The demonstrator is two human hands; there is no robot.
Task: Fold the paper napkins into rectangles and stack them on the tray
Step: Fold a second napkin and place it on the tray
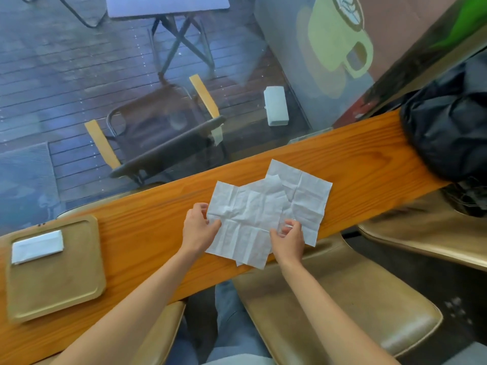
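Both hands are pinching the top unfolded napkin near the counter's near edge: the left hand is holding its left edge, the right hand its lower right part. Another napkin is lying underneath, so it may be dragged along or slip off the wooden counter. One folded napkin is sitting at the tray's far-left corner.

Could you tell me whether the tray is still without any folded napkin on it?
No, one folded napkin already lies on the tray, near its far left corner.
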